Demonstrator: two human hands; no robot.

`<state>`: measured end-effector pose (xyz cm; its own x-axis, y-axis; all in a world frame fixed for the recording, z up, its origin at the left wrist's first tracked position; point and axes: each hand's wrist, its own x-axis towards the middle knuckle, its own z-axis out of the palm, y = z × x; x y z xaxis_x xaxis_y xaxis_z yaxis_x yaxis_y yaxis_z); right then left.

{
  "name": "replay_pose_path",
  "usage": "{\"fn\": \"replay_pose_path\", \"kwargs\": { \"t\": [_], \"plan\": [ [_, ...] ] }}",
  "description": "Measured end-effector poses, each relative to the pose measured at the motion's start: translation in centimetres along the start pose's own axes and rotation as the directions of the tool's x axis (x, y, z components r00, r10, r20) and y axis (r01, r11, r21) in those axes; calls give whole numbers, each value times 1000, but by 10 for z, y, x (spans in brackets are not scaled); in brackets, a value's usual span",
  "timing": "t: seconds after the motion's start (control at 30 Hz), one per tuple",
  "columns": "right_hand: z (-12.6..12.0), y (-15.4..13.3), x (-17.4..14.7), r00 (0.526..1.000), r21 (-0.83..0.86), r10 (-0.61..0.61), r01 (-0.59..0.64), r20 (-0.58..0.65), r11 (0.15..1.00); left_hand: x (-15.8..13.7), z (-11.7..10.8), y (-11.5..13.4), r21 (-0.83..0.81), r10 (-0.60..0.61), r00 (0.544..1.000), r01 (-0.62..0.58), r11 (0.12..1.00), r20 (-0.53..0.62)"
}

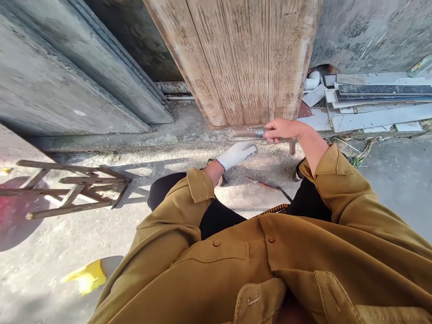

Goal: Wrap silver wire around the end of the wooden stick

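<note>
My right hand (281, 130), bare, is closed around a brown stick-like piece (245, 133) just below the lower edge of a wooden plank panel (241, 67). Thin metal wire (259, 132) is wound around the piece beside my fingers. Past my wrist a brown stub (292, 146) points down; whether it joins the piece I cannot tell. My left hand (238, 155), in a white glove, is low over the ground with its fingers pressed together. A small greyish bit shows at its fingertips, too unclear to name. Between my feet lies a thin reddish-handled tool (263, 183).
An upturned wooden stool (77, 186) lies at the left, near a red round object (20, 211). A yellow item (88, 275) is on the ground at lower left. Board and tile offcuts (378, 101) are stacked at right by the wall. Concrete slabs (84, 81) stand at upper left.
</note>
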<state>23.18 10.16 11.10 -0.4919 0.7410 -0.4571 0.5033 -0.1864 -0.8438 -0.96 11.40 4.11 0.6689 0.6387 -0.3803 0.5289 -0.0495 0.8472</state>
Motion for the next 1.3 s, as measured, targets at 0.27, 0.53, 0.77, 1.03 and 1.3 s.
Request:
{"fn": "replay_pose_path", "kwargs": {
  "t": [0.27,0.53,0.77,1.03,1.3],
  "plan": [
    [0,20,13,904,8,212,-226,-371,974,-6,1,17,276,68,986,-109,955,152],
    [4,16,2,856,-474,428,-260,290,841,9,-43,31,466,215,972,-234,853,95],
    [-8,14,-17,997,126,-66,69,-35,990,29,-36,22,108,150,988,-146,983,-31],
    [-8,20,1,826,97,252,-236,-504,967,12,-19,37,53,220,966,-229,972,137],
    [-5,21,-5,878,-561,424,-472,-223,680,10,-18,36,114,102,978,-124,986,184]
  ]
}}
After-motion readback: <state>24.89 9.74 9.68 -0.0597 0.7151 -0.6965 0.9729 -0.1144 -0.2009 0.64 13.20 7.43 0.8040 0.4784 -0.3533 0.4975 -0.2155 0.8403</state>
